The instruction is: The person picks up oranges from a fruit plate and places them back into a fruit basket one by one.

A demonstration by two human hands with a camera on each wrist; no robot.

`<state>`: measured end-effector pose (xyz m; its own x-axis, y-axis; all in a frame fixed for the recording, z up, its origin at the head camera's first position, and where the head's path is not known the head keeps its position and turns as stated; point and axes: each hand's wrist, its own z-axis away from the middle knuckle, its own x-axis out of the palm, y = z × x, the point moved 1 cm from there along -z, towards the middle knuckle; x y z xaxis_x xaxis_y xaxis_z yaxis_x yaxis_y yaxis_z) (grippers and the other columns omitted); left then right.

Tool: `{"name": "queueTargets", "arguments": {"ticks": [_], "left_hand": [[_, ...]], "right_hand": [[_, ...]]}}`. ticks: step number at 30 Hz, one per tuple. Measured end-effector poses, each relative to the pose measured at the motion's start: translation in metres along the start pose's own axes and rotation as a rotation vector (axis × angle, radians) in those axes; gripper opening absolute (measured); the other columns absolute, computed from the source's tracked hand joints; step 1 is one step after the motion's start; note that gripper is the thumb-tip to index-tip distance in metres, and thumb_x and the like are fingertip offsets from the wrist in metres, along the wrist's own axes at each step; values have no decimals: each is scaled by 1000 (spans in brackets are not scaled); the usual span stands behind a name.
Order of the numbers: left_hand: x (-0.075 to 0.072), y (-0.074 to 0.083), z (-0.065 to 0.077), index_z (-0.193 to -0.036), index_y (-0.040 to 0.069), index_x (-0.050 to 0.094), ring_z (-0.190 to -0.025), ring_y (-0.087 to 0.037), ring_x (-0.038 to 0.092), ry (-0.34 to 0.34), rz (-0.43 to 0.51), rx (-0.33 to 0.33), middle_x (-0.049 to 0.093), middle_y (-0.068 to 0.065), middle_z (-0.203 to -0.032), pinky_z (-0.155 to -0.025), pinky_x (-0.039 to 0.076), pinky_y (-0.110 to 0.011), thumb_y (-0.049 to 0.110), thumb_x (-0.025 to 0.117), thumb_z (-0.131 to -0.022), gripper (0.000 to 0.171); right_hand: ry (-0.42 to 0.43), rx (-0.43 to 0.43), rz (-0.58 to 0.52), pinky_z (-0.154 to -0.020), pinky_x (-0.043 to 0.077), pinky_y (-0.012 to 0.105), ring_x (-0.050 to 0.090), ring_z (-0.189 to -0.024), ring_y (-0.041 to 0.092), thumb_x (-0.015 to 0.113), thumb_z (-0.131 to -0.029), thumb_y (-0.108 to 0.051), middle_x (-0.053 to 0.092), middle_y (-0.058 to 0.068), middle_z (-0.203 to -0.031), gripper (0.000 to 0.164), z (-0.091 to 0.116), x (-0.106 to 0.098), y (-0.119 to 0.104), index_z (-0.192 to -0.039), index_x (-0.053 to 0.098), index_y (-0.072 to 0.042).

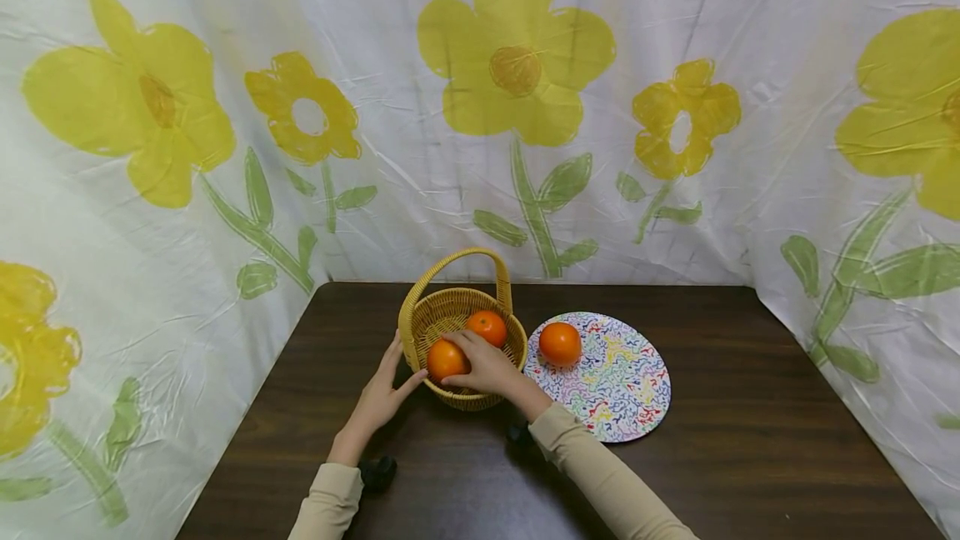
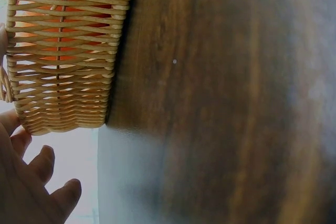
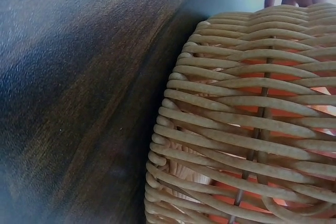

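Note:
A wicker basket (image 1: 495, 400) with an arched handle stands on the table and holds two oranges. The right hand (image 1: 483, 367) reaches in over the near rim and grips the nearer orange (image 1: 444, 359) from above. Behind it in the basket lies the other orange (image 1: 487, 327). The left hand (image 1: 378, 398) rests against the basket's left side, thumb near the rim, with its fingers spread. In the left wrist view, several fingertips (image 2: 47, 156) hang free beside the weave. Through the wicker (image 3: 252, 93), the right wrist view shows orange patches; the right hand's grip is mostly hidden there.
Right of the basket lies a round, colourfully patterned placemat (image 1: 622, 382) with a third orange (image 1: 560, 344) near its left edge. The dark wooden table (image 1: 750, 407) reaches back to a white curtain (image 1: 405, 190) with yellow flowers.

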<state>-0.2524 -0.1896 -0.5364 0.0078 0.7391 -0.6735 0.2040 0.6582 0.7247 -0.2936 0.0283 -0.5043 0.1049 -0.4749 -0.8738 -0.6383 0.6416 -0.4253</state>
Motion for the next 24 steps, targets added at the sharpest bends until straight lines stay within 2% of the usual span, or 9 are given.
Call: {"name": "queueTargets", "arguments": {"ticks": [14, 24], "left_hand": [[1, -1, 0, -148, 37, 9, -139, -33, 21, 2, 7, 12, 0, 6, -156, -100, 26, -65, 53, 53, -88, 76], [-1, 0, 1, -148, 39, 7, -139, -35, 21, 2, 8, 12, 0, 6, -156, -99, 27, -66, 52, 53, -89, 76]], "right_hand": [[5, -20, -26, -91, 47, 43, 48, -120, 23, 69, -79, -47, 45, 6, -136, 72, 6, -2, 3, -140, 42, -19], [49, -47, -60, -94, 45, 41, 49, -120, 22, 70, -79, -46, 47, 6, -135, 69, 15, -9, 5, -137, 46, -18]]}}
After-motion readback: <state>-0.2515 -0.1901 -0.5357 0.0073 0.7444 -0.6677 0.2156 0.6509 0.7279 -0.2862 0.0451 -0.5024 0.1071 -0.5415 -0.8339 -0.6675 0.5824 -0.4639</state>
